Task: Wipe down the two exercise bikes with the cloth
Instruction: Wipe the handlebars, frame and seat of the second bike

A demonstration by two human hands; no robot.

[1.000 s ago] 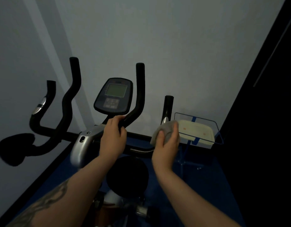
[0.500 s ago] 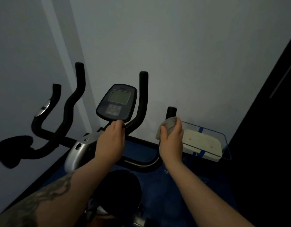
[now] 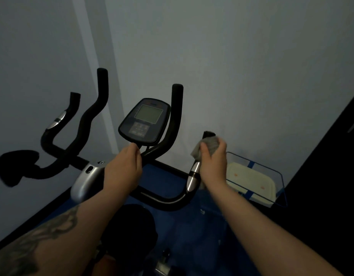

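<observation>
The left hand [image 3: 123,172] grips the exercise bike's handlebar [image 3: 162,200] below the console [image 3: 145,123]. The right hand [image 3: 213,162] clenches the grey cloth [image 3: 209,145] around the right grip's top. Step: wiping this grip. Next: the remaining handlebar sections.
</observation>
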